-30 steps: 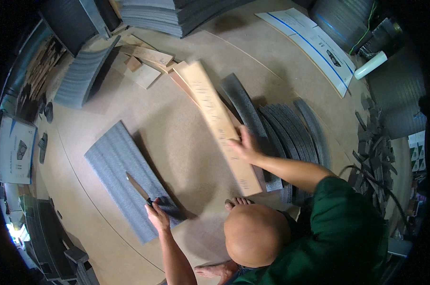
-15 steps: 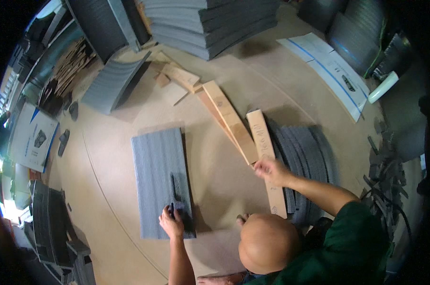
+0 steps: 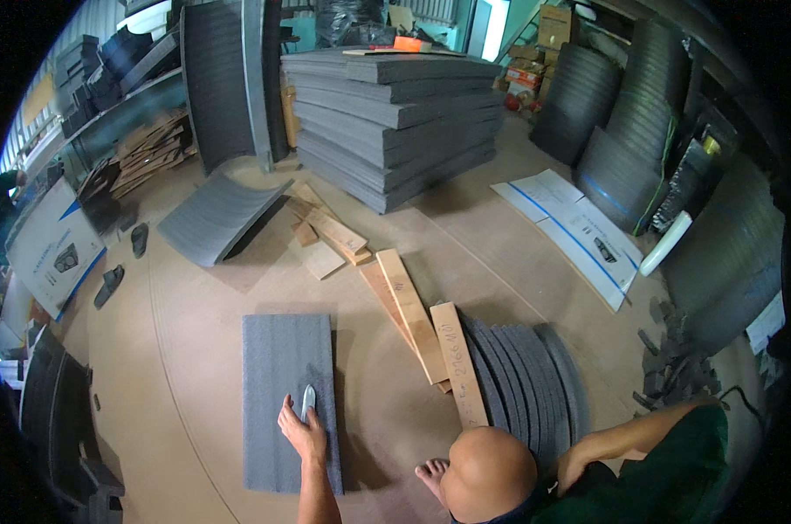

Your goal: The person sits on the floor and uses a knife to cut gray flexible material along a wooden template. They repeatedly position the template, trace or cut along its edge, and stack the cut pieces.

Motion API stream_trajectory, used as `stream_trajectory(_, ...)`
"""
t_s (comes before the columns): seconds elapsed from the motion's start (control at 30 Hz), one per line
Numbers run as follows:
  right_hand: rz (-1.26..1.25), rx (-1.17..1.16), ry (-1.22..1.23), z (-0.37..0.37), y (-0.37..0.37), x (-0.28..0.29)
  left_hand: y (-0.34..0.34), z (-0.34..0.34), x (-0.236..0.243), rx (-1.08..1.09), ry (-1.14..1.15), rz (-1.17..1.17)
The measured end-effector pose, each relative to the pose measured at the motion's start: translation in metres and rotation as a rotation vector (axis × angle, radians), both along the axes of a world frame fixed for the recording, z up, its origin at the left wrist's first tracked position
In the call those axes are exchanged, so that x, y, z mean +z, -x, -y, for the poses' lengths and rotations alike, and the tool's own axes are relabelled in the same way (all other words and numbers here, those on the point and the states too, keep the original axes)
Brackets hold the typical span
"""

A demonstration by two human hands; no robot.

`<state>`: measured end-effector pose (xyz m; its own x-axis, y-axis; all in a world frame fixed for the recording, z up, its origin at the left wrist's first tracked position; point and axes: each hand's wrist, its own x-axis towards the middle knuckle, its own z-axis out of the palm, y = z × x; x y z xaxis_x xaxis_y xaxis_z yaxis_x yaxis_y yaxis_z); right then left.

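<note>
In front of me on the left, a rectangular grey foam sheet (image 3: 278, 367) lies flat on the floor. My left hand (image 3: 304, 435) is over it, fingers and thumb closed around a knife (image 3: 308, 401) whose pale blade points away from me. My right hand (image 3: 572, 469) is drawn back beside my bent knee, and its fingers are hidden. Near that knee, a wooden board (image 3: 452, 354) with handwriting lies against a row of curved grey foam pieces (image 3: 522, 371). Left of it are more wooden strips (image 3: 410, 310).
A tall stack of thick grey foam sheets (image 3: 395, 131) stands ahead. A curved foam panel (image 3: 216, 214) and wood scraps (image 3: 326, 229) lie before it. Flattened white boxes (image 3: 579, 231) and foam rolls (image 3: 574, 100) are at the far right. Foam offcuts (image 3: 679, 358) lie at the right, sandals (image 3: 109, 286) at the left.
The view has tipped up, showing more of the far room. My right hand has left the wooden board and come back beside my knee. My left hand stays over the foam sheet with the knife.
</note>
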<state>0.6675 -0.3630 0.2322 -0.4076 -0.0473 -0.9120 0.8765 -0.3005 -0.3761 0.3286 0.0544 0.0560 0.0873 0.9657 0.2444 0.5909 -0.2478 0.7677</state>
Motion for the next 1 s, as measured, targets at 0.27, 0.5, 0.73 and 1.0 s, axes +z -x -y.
stream_trajectory(0.27, 0.024, -0.428, -0.133, -0.051, 0.034, 0.020, -0.097, -0.006, 0.030, -0.226, -0.084, 0.228)
stream_trajectory(0.5, -0.268, -0.514, -0.318, -0.194, 0.104, 0.054, -0.117, 0.012, 0.082, -0.424, -0.041, 0.284)
stream_trajectory(0.73, -0.368, -0.390, -0.301, -0.234, 0.138, 0.085, -0.101, 0.003, 0.138, -0.502, 0.033, 0.449)
stream_trajectory(1.0, -0.461, -0.247, -0.347, -0.246, 0.148, 0.168, -0.018, 0.024, 0.288, -1.412, -0.141, 1.121)
